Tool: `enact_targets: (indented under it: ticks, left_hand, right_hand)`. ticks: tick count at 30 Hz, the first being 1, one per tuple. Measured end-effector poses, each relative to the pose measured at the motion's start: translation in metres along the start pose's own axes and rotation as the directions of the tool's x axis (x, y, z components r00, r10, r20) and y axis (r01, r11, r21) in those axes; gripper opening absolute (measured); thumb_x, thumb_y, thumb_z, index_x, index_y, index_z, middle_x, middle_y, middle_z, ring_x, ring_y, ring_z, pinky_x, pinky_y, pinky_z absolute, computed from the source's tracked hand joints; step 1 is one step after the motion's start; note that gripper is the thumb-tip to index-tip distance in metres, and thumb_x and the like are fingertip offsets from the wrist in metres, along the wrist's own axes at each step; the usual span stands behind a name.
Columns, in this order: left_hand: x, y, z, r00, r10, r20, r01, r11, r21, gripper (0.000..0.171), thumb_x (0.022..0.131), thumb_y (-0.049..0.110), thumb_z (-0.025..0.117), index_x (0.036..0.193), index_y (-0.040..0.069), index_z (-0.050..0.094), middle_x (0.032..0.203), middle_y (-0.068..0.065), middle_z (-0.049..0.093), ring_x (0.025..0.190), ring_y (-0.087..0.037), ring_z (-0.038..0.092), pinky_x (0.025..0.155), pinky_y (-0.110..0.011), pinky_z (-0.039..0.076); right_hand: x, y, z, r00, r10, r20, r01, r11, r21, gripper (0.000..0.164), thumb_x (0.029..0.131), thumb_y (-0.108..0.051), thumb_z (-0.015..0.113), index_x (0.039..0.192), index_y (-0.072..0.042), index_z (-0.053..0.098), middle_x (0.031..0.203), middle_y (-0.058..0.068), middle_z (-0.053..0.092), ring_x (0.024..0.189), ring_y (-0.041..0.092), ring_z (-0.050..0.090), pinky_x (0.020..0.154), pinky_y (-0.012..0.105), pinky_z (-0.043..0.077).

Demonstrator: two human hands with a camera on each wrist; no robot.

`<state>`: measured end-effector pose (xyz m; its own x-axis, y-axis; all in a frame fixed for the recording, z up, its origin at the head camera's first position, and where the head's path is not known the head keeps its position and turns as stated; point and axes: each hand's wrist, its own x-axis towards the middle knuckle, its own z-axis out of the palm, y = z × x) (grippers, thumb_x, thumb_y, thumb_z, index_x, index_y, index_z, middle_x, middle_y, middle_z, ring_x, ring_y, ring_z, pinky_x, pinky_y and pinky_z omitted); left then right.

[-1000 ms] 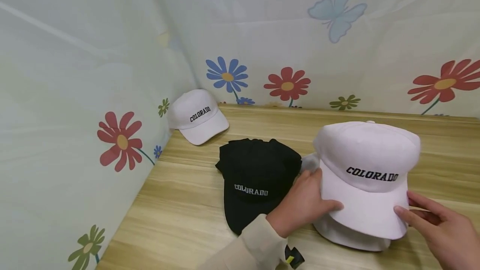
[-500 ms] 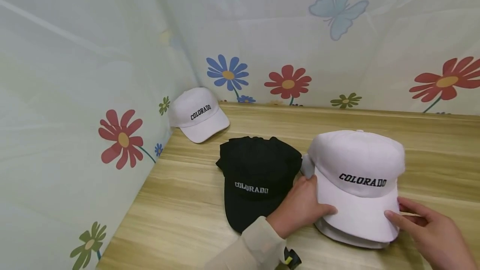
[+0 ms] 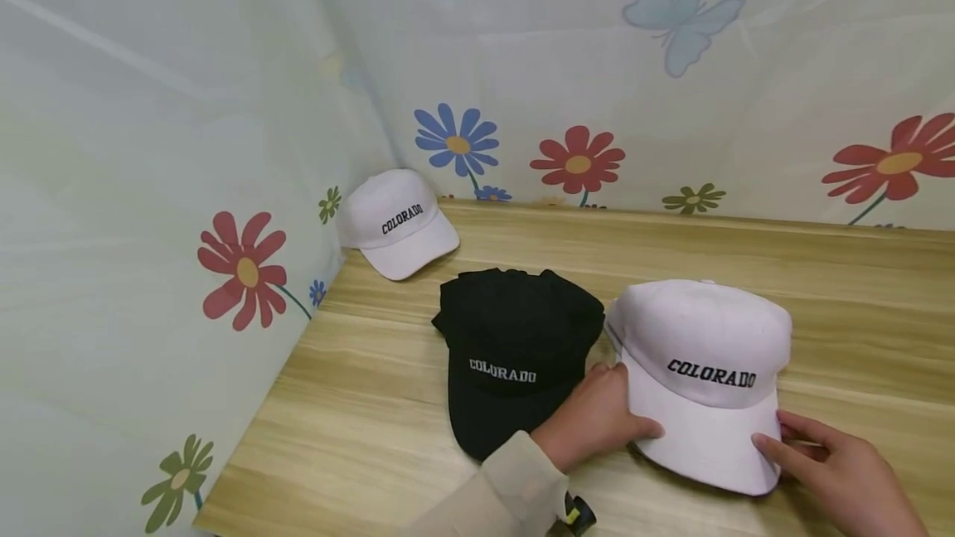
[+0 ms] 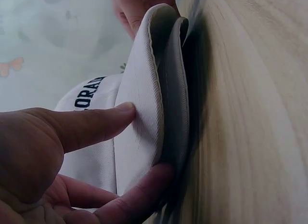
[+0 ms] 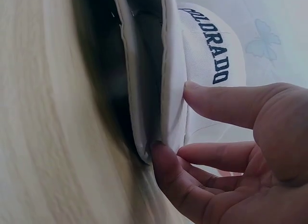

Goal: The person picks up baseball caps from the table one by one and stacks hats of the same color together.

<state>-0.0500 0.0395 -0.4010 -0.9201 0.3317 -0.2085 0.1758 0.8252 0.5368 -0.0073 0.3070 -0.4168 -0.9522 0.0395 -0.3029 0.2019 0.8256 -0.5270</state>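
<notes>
A white cap [image 3: 705,342] with black COLORADO lettering sits over a second white cap, at the right in the head view. Both wrist views show the lower cap's brim [image 4: 177,89] just beneath the upper one, with a narrow gap between. My left hand [image 3: 597,413] pinches the left edge of the upper brim, thumb on top and a finger underneath. At the opposite edge my right hand [image 3: 839,471] pinches the same brim, thumb above and fingertip [image 5: 166,159] below. Most of the lower cap is hidden.
Left of the white caps lies a black cap [image 3: 515,338] with pale COLORADO lettering, close to my left wrist. Another white cap [image 3: 399,222] stands in the back left corner of the wooden table [image 3: 351,404]. A flowered curtain [image 3: 246,106] borders the left and back.
The upper white cap has come down and a little left with both hands, onto the lower one, which is now almost covered in the head view. The other caps stay in place.
</notes>
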Motion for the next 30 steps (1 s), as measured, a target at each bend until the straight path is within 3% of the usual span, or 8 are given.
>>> enact_targets:
  ticks: [3, 7, 10, 21, 30]
  left_hand:
    - [0.0007, 0.0010, -0.0010, 1.000, -0.017, 0.021, 0.017, 1.000, -0.002, 0.052, 0.074, 0.045, 0.081, 0.106, 0.009, 0.060, 0.079, 0.005, 0.055, 0.084, -0.004, 0.048, 0.074, -0.016, 0.043]
    - [0.0017, 0.0015, -0.0004, 0.999, -0.037, 0.031, 0.036, 0.999, 0.010, 0.051, 0.073, 0.044, 0.082, 0.103, 0.009, 0.061, 0.080, 0.005, 0.052, 0.081, -0.005, 0.046, 0.072, -0.017, 0.043]
    - [0.0024, 0.0015, 0.0017, 0.999, -0.046, 0.029, 0.045, 0.999, 0.023, 0.049, 0.073, 0.044, 0.083, 0.101, 0.009, 0.061, 0.084, 0.004, 0.050, 0.079, -0.006, 0.045, 0.070, -0.017, 0.043]
    - [0.0013, 0.0023, 0.0047, 0.998, -0.069, 0.011, 0.069, 0.997, 0.025, 0.048, 0.071, 0.044, 0.084, 0.098, 0.010, 0.062, 0.092, 0.003, 0.047, 0.076, -0.007, 0.046, 0.071, -0.018, 0.044]
    - [-0.0012, 0.0035, 0.0050, 0.999, -0.049, -0.002, 0.049, 0.996, 0.074, 0.046, 0.073, 0.046, 0.081, 0.098, 0.011, 0.064, 0.093, 0.004, 0.051, 0.078, -0.007, 0.048, 0.071, -0.019, 0.044]
  right_hand:
    - [-0.0004, 0.0002, 0.0007, 1.000, -0.008, -0.007, 0.008, 1.000, -0.006, 0.079, 0.091, -0.054, 0.058, 0.134, 0.012, 0.047, 0.106, 0.024, 0.070, 0.082, 0.011, 0.063, 0.062, 0.024, 0.043]
    - [-0.0015, -0.0012, 0.0016, 0.999, -0.029, -0.023, 0.028, 0.999, -0.022, 0.077, 0.091, -0.053, 0.060, 0.132, 0.011, 0.050, 0.101, 0.018, 0.072, 0.084, 0.016, 0.064, 0.064, 0.026, 0.043]
    - [-0.0010, -0.0021, 0.0024, 1.000, -0.024, -0.016, 0.024, 0.999, -0.030, 0.077, 0.090, -0.053, 0.060, 0.132, 0.011, 0.051, 0.101, 0.020, 0.072, 0.087, 0.025, 0.065, 0.065, 0.029, 0.044]
    - [-0.0004, -0.0023, 0.0050, 0.999, -0.032, -0.036, 0.030, 0.998, -0.062, 0.076, 0.090, -0.054, 0.060, 0.129, 0.011, 0.053, 0.099, 0.021, 0.071, 0.086, 0.028, 0.066, 0.066, 0.037, 0.047]
    - [-0.0020, -0.0070, 0.0039, 1.000, 0.001, -0.026, -0.002, 0.997, -0.074, 0.076, 0.090, -0.056, 0.060, 0.128, 0.009, 0.055, 0.102, 0.025, 0.070, 0.092, 0.038, 0.065, 0.068, 0.041, 0.049]
